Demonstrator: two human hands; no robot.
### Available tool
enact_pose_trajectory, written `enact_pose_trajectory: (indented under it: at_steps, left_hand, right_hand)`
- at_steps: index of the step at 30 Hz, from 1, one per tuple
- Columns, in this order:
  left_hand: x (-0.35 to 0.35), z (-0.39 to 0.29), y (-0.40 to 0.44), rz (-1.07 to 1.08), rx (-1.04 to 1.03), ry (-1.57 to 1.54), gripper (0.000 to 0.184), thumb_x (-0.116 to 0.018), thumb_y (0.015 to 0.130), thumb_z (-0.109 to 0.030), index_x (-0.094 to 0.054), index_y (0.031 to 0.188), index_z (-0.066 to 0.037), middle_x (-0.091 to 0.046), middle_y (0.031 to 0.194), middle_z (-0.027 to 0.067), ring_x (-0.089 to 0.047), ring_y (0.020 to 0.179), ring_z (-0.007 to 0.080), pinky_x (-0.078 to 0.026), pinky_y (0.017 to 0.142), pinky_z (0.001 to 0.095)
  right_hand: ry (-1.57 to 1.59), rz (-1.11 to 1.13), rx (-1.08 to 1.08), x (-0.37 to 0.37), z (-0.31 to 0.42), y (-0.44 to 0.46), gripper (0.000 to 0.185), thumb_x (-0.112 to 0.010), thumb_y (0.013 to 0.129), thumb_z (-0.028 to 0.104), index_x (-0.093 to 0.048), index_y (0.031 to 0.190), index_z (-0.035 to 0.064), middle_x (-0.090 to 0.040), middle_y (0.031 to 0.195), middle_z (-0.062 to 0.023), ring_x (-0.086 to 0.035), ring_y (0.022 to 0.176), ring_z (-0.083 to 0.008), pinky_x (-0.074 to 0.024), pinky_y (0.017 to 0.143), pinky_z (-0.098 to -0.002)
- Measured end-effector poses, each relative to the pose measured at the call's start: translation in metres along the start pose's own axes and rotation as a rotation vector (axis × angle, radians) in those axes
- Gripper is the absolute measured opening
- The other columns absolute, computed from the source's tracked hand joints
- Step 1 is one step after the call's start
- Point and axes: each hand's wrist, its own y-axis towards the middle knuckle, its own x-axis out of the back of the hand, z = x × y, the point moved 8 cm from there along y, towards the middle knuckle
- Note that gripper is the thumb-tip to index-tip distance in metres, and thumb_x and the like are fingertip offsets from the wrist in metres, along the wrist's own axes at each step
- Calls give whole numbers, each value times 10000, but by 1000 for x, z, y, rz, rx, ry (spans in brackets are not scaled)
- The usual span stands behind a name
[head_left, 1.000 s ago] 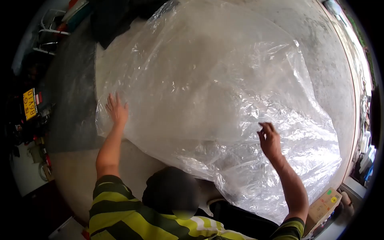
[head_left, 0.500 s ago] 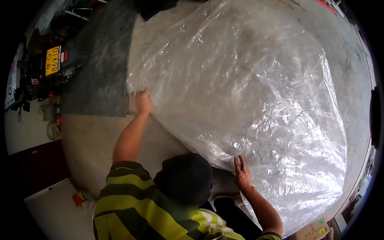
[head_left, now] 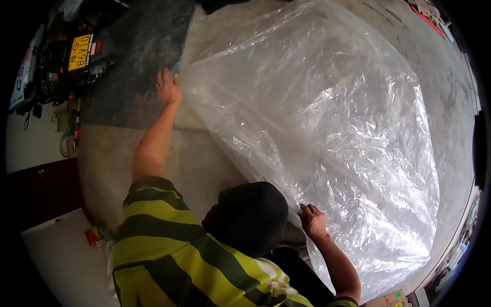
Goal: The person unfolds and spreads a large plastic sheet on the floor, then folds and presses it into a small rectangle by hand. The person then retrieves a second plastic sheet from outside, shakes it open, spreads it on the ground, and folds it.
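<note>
A large clear plastic sheet (head_left: 327, 117), wrinkled and shiny, lies spread over the floor. My left hand (head_left: 169, 88) is stretched forward at its left corner, fingers extended and apart, by the border of the dark floor patch; whether it touches the film is hard to make out. Close to my body, my right hand (head_left: 313, 222) has its fingers curled on the near edge of the sheet, gripping it.
At the far left stands a motorcycle with a yellow plate (head_left: 80, 52). A dark patch (head_left: 138, 61) covers part of the concrete floor. A cardboard box (head_left: 388, 299) sits at the bottom right, and a dark object (head_left: 217, 4) lies at the top.
My left hand has reached farther forward and left, and its fingers have spread. The right hand's fingers, straighter before, are now curled on the sheet's edge. The view has shifted.
</note>
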Motion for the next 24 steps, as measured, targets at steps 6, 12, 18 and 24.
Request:
enact_pose_trajectory:
  at_steps: [6,12,18,24]
  left_hand:
    - [-40,1,-155,638,1046,-755,622,-484,935,-579,-508,1282,-63,-497,1340,132,-509,1188,311,-469,857,489]
    - [-90,-14,-173,717,1122,-944,358,-698,879,-288,-604,1108,-29,-624,946,97,-588,769,230,-499,702,401]
    - [-69,-57,-61,469,344,-846,198,-652,890,-157,-632,950,31,-622,828,76,-543,686,152,-434,621,307]
    - [23,-102,-24,200,129,-1194,285,-581,943,-91,-574,1195,44,-642,1134,97,-602,1000,199,-467,888,347]
  right_hand:
    - [-106,58,66,-55,-5,4,385,-669,814,196,-597,1187,135,-623,894,-77,-622,819,-285,-515,717,-422]
    - [-161,84,6,-62,-10,-15,659,-619,827,226,-380,1435,142,-448,1388,-168,-440,1257,-319,-333,1050,-463]
    - [-294,-99,-116,-33,-41,-10,531,-557,816,104,-477,1340,104,-544,1260,-137,-527,1115,-310,-429,909,-452]
    - [-222,-147,26,46,-21,1,546,-526,799,67,-469,1342,64,-583,1182,-126,-555,1052,-296,-458,870,-411]
